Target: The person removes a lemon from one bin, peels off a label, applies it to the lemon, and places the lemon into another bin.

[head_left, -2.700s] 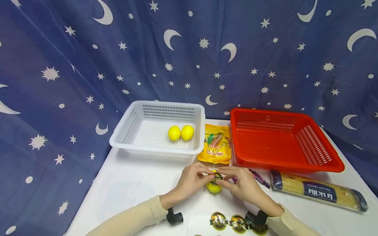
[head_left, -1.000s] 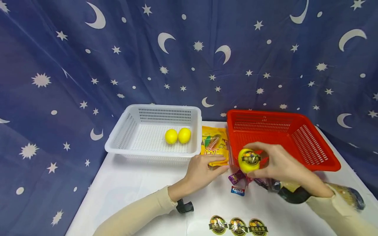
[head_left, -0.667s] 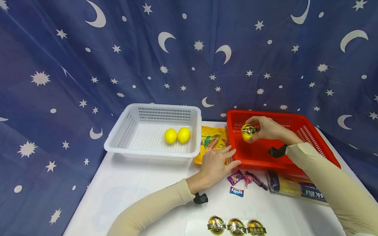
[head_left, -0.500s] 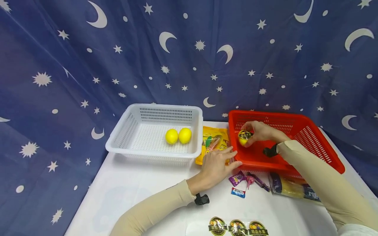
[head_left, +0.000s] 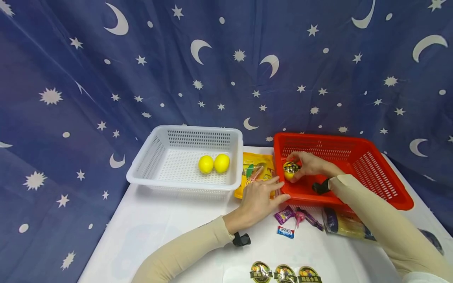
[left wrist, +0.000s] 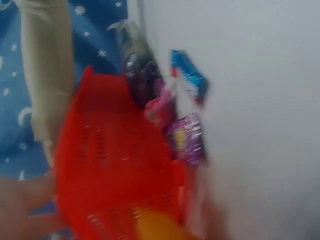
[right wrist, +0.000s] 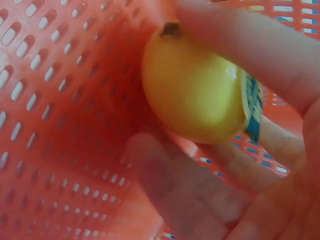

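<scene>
In the head view my right hand (head_left: 308, 164) is down inside the red basket (head_left: 383, 179), at its left end, holding a lemon (head_left: 288, 176). A black-and-gold round sticker (head_left: 291, 167) is stuck on the fruit. The right wrist view shows the lemon (right wrist: 192, 90) between thumb and fingers, with its brown stem end outward and the sticker (right wrist: 253, 107) towards the palm. My left hand (head_left: 257, 199) has its fingers extended, with fingertips at the front left corner of the red rim, and overlaps a yellow snack bag (head_left: 258, 163).
A white basket (head_left: 184, 179) with two lemons (head_left: 213, 164) stands at left. Several wrapped candies (head_left: 284, 215) lie before the red basket, beside a spaghetti pack (head_left: 348, 226) partly behind the right sleeve. More round stickers (head_left: 284, 274) lie on a sheet at the front edge.
Both hands were at the lemon on the table with the sticker. The right hand has carried it into the red basket and lowered it; the left has moved to the basket's corner.
</scene>
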The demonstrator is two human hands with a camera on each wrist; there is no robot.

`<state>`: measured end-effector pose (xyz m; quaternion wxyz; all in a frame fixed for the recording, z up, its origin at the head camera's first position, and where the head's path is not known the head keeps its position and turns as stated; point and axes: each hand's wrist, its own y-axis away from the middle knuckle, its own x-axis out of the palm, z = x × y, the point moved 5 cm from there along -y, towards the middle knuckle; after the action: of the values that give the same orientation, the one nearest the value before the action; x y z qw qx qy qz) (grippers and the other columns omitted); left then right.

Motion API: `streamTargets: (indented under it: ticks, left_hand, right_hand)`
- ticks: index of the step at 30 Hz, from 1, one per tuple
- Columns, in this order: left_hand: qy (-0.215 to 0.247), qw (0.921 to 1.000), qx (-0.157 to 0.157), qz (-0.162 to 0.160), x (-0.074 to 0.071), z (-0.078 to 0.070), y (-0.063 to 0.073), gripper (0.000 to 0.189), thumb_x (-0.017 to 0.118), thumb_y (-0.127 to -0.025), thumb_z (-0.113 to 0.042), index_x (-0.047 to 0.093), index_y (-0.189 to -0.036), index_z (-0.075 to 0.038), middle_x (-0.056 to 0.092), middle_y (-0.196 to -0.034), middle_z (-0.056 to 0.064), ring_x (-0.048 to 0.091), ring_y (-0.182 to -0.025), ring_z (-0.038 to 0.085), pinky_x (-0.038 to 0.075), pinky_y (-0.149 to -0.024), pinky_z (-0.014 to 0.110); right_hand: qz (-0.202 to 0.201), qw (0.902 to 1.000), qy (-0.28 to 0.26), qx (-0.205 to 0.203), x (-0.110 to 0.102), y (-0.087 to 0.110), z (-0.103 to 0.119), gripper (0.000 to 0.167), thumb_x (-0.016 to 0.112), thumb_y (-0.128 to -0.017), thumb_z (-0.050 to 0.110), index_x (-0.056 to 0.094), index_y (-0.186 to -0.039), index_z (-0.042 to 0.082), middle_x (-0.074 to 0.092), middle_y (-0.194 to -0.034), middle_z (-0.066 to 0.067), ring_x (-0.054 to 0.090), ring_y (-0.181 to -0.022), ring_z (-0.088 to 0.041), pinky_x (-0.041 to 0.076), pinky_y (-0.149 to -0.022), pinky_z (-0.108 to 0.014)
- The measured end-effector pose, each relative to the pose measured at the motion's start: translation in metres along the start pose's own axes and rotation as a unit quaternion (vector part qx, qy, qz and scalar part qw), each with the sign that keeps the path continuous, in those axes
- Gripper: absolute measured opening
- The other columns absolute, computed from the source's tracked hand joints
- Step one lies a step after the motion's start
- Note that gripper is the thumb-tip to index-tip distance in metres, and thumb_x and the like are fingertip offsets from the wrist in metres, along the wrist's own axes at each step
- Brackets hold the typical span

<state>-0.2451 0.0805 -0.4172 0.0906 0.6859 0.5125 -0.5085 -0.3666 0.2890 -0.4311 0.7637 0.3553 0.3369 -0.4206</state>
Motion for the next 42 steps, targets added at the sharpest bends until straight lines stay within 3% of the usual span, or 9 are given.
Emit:
streamTargets:
  ticks: [3, 7, 10, 13, 15, 20, 26, 32, 42]
  left_hand:
    - [-0.004, 0.9998, 0.012, 0.013, -0.018, 0.003, -0.007, 0.047, 0.071, -0.093, -0.052, 0.073, -0.129, -0.024, 0.069, -0.135, 0.000, 0.060, -0.058, 0.008, 0.030, -0.045, 0.014]
    - [-0.018, 0.9996, 0.018, 0.012, -0.076, 0.023, -0.024, 0.049, 0.074, -0.091, -0.050, 0.070, -0.133, -0.025, 0.070, -0.135, -0.003, 0.064, -0.066, 0.017, 0.035, -0.045, 0.022]
    - [-0.053, 0.9982, 0.014, 0.026, -0.124, 0.057, -0.036, 0.053, 0.076, -0.090, -0.048, 0.067, -0.137, -0.026, 0.068, -0.138, -0.005, 0.071, -0.091, 0.021, 0.054, -0.067, 0.031]
    - [-0.087, 0.9933, 0.008, 0.076, -0.154, 0.102, -0.046, 0.057, 0.077, -0.089, -0.047, 0.063, -0.141, -0.027, 0.065, -0.142, -0.004, 0.066, -0.125, 0.025, 0.054, -0.097, 0.044]
    - [-0.100, 0.9875, -0.004, 0.122, -0.161, 0.134, -0.050, 0.058, 0.078, -0.089, -0.044, 0.063, -0.141, -0.026, 0.065, -0.143, 0.000, 0.070, -0.112, 0.025, 0.054, -0.094, 0.043]
    - [-0.133, 0.9600, -0.067, 0.237, -0.157, 0.194, -0.052, 0.063, 0.085, -0.083, -0.040, 0.064, -0.140, -0.025, 0.067, -0.140, 0.005, 0.055, -0.074, 0.022, 0.046, -0.066, 0.037]
    - [-0.143, 0.9383, -0.104, 0.297, -0.131, 0.219, -0.050, 0.071, 0.087, -0.076, -0.047, 0.065, -0.139, -0.022, 0.073, -0.130, 0.007, 0.067, -0.121, 0.031, 0.055, -0.098, 0.049]
    - [-0.113, 0.9379, -0.128, 0.302, -0.112, 0.226, -0.044, 0.072, 0.091, -0.070, -0.049, 0.069, -0.133, -0.023, 0.074, -0.127, 0.006, 0.068, -0.119, 0.028, 0.054, -0.101, 0.046]
    - [-0.096, 0.9470, -0.123, 0.281, -0.111, 0.228, -0.044, 0.069, 0.091, -0.068, -0.045, 0.072, -0.130, -0.020, 0.074, -0.128, 0.005, 0.069, -0.117, 0.027, 0.054, -0.101, 0.044]
  right_hand:
    - [0.008, 0.9998, -0.018, -0.007, -0.005, 0.006, 0.003, 0.087, 0.092, -0.076, 0.025, 0.046, -0.145, -0.002, 0.056, -0.140, -0.033, 0.058, -0.122, -0.047, 0.049, -0.104, -0.064]
    - [-0.012, 0.9993, -0.031, -0.015, -0.020, 0.017, 0.015, 0.091, 0.089, -0.080, 0.027, 0.041, -0.152, 0.000, 0.048, -0.150, -0.033, 0.053, -0.132, -0.052, 0.047, -0.105, -0.066]
    - [-0.049, 0.9984, -0.018, -0.020, -0.028, 0.029, 0.034, 0.086, 0.086, -0.083, 0.033, 0.043, -0.152, 0.003, 0.047, -0.152, -0.030, 0.047, -0.137, -0.052, 0.043, -0.107, -0.069]
    - [-0.090, 0.9954, -0.010, -0.033, -0.029, 0.041, 0.059, 0.079, 0.084, -0.085, 0.035, 0.047, -0.150, 0.007, 0.051, -0.152, -0.025, 0.047, -0.140, -0.048, 0.043, -0.108, -0.068]
    - [-0.115, 0.9917, -0.009, -0.057, -0.024, 0.048, 0.080, 0.074, 0.082, -0.087, 0.032, 0.049, -0.149, 0.008, 0.053, -0.151, -0.021, 0.049, -0.139, -0.045, 0.044, -0.109, -0.066]
    - [-0.157, 0.9783, -0.008, -0.135, 0.009, 0.052, 0.138, 0.061, 0.080, -0.089, 0.029, 0.058, -0.144, 0.012, 0.060, -0.146, -0.012, 0.057, -0.133, -0.035, 0.048, -0.107, -0.060]
    - [-0.179, 0.9674, 0.025, -0.178, 0.061, 0.038, 0.180, 0.049, 0.075, -0.093, 0.035, 0.067, -0.135, 0.011, 0.062, -0.146, -0.013, 0.059, -0.132, -0.035, 0.049, -0.108, -0.058]
    - [-0.204, 0.9641, 0.043, -0.164, 0.088, 0.031, 0.185, 0.047, 0.074, -0.094, 0.039, 0.071, -0.129, 0.008, 0.060, -0.148, -0.014, 0.055, -0.139, -0.035, 0.046, -0.111, -0.058]
    - [-0.223, 0.9602, 0.026, -0.167, 0.090, 0.029, 0.183, 0.046, 0.077, -0.091, 0.037, 0.073, -0.127, 0.008, 0.060, -0.148, -0.013, 0.055, -0.139, -0.033, 0.046, -0.111, -0.057]
